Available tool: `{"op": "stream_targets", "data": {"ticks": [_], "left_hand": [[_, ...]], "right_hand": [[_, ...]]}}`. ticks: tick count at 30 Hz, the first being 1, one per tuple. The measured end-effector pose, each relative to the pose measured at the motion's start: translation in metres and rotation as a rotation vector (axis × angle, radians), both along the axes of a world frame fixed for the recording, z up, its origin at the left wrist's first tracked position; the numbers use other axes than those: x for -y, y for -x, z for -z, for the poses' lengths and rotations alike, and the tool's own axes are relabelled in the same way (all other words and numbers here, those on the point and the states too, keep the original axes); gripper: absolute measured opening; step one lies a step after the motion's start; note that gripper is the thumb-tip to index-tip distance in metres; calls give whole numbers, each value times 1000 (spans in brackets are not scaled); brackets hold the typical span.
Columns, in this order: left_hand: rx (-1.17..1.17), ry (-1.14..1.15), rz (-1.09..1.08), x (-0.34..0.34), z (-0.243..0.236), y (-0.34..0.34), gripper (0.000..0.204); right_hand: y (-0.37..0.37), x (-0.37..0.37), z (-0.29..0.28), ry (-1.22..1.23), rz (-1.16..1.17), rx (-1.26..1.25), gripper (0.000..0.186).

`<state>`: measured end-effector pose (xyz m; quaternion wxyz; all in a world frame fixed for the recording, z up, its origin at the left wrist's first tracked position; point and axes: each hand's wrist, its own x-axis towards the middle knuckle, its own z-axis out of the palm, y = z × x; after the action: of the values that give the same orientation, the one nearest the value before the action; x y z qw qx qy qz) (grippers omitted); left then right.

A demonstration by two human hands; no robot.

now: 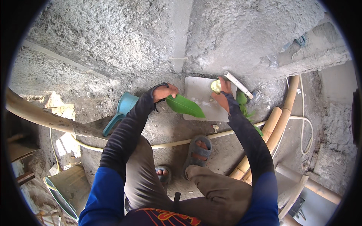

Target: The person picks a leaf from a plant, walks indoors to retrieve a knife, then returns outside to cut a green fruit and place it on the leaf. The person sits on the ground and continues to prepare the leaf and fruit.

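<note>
The left hand [164, 92] is holding a long green leaf [186, 106], its fingers pinching one end narrowly, perhaps so that the broad blade is staying flat and uncreased. The leaf is slanting down to the right, its tip reaching over the near left part of a pale slab [196, 84]. The right hand [222, 96] is curling its fingers around the right side of a pale yellow round thing [216, 86], leaving much of it uncovered, probably for a light, steady grip. Whether it is resting on the slab or hanging just above, I cannot tell.

The slab is lying on the rough grey floor [166, 130], likely serving as a cleaner, flatter spot. A white pipe [238, 84] is slanting past its far right corner, and more green leaves [241, 100] are lying along its right side, seemingly within easy reach. A blue dipper [128, 102] is sitting to the left, its handle pointing toward the person.

Coarse grey walls [113, 37] are rising beyond. A pale hose [177, 143] is running across the floor, bamboo poles [290, 98] are lying at the right, and a bucket [71, 188] is leaning at the lower left.
</note>
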<state>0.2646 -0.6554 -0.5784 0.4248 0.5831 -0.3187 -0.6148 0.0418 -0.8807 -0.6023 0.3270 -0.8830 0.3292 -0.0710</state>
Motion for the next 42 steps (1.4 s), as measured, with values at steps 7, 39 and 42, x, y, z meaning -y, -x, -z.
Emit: {"op": "stream_targets", "data": {"ticks": [7,39,42], "left_hand": [[-68,-29,50,7,12,14,14],[186,-287,-98,36,38,124,35],[142,-303,-121,37,37,123,35]], "right_hand": [[24,-26,-26,251,-8,123,51],[74,-53,-3,-680,214,-74,24],[74,-50,-4,-583,197,-98,24]]}}
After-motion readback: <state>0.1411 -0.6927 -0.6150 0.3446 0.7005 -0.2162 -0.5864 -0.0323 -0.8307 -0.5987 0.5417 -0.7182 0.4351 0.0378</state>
